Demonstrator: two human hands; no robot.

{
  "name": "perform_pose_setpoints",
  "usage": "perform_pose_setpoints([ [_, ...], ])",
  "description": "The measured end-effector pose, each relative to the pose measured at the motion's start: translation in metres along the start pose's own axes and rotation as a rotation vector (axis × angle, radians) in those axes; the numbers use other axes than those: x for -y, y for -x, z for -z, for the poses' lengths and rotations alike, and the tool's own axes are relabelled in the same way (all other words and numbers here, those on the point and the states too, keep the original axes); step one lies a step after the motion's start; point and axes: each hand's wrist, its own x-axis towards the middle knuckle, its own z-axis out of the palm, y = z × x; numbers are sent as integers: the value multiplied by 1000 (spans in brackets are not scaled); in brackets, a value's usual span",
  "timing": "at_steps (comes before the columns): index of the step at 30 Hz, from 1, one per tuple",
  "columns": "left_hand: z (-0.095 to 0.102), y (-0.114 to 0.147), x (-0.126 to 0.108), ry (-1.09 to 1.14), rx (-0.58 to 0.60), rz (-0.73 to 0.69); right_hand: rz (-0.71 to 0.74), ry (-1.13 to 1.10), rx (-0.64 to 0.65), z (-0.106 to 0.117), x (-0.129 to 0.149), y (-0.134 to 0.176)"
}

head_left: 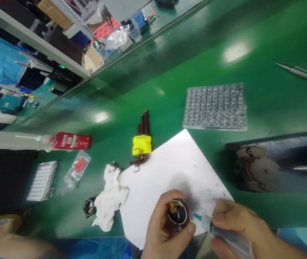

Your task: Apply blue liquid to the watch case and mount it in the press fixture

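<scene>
The small round black part sits in the left hand, gripped between thumb and fingers above the near corner of the white paper sheet, its open face with orange and white bits turned up. Just beside it, the right hand is clenched around a clear syringe whose blue tip nearly touches the part's right edge. Both hands are low in the view, near the table's front edge, wrists coming in from below. The paper beyond them is bare, and the green table is open farther out. To the left lie a crumpled white cloth and another small black part; past the paper's far edge a set of hex keys in a yellow holder, a red adhesive bottle, and a clear cell tray. A dark fixture stands well to the right
</scene>
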Motion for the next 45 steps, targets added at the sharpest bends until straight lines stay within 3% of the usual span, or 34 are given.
perform_pose_setpoints([
  [4, 3, -1, 1, -8, 9, -2, 84, -130, -36, -4, -13, 4],
  [6, 5, -2, 2, 8, 30, -6, 30, -172, -70, -1, -13, 5],
  [11, 11, -6, 3, 80, 164, -33, -175, -136, 87, 17, 1, 1],
  [17, 16, -12, 6, 208, 350, -117, -131, -112, 158, 16, 4, -1],
  [24, 11, -9, -2, 182, 264, -58, -87, -130, 135, 14, 0, 1],
  [34, 16, -10, 3, 84, 295, -86, -85, -82, 162, 14, 4, -3],
  [39, 14, -7, 2, 51, 227, -69, -76, -51, 129, 14, 7, -5],
  [45, 9, -4, -2, 22, 181, -46, -88, -82, 238, 17, 0, -6],
])
